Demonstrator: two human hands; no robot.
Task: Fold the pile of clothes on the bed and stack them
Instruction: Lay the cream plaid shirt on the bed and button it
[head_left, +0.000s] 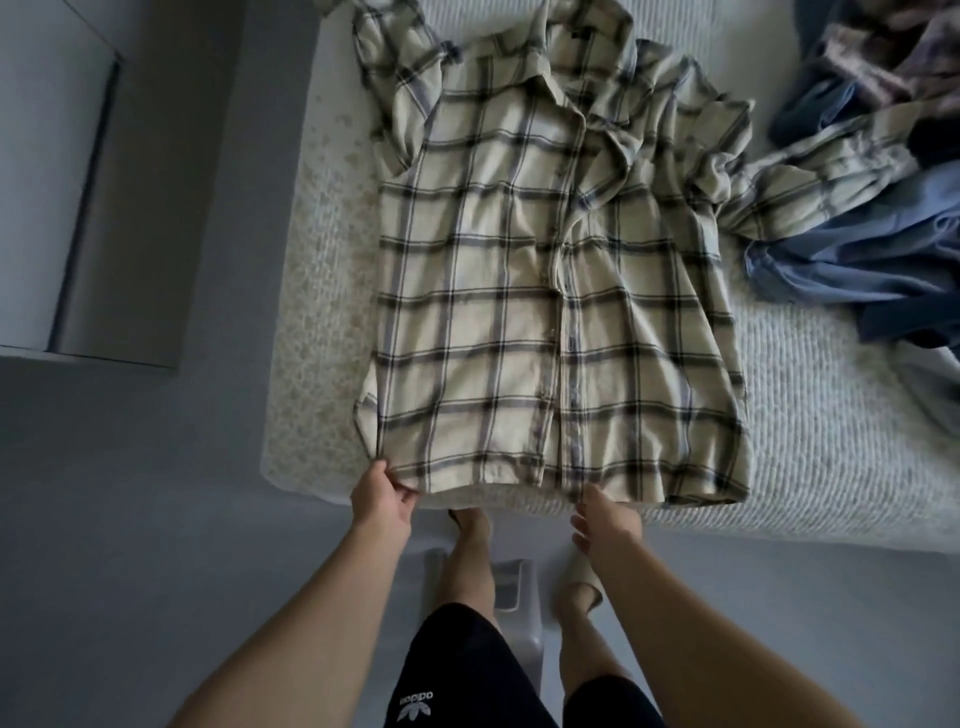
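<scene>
The cream and black plaid button-up shirt (550, 291) covers the near corner of the white textured mattress (810, 441). To its right a strip of bare mattress lies open along the near edge. Farther back on the right, a heap of blue and dark rumpled clothes (878, 197) blocks the way, overlapping the shirt's sleeve.

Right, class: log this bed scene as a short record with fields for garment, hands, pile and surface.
garment: plaid shirt, spread flat, buttoned front up, collar far from the person
left hand: pinches the hem's near left corner
right hand: at the hem near the button placket; grip unclear
pile: blue and dark clothes, unfolded, at the right
surface: white bed
</scene>
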